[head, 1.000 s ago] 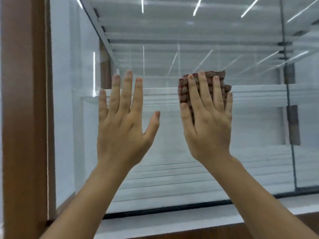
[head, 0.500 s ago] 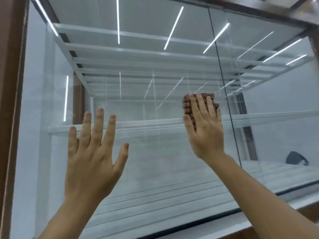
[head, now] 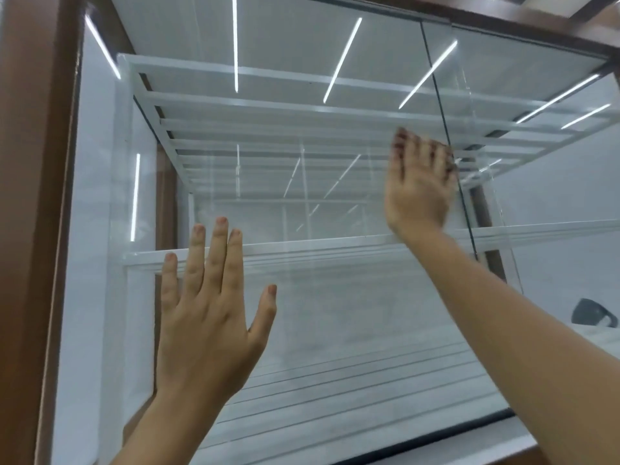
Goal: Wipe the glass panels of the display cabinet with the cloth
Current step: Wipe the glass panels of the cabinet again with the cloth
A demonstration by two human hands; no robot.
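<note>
- The cabinet frame (head: pixel 33 196) is a warm reddish-brown, with a faint pale streak running down its inner edge.
- The glass panel (head: pixel 335 313) is clear with a cool grey-blue cast and a hazy, cloudy patch low down.
- The shelves (head: pixel 302 253) are white and repeat in reflections as a pattern of pale parallel bars.
- The light strips (head: pixel 235 45) show as thin bright white lines, straight and slanted.
- The cloth (head: pixel 399 142) shows only as blurred dark red-brown slivers around the fingers of the right hand (head: pixel 417 189).
- The left hand (head: pixel 208 323) has pinkish nails.
- A dark grey object (head: pixel 593 312) with a white patch sits at the far right.
</note>
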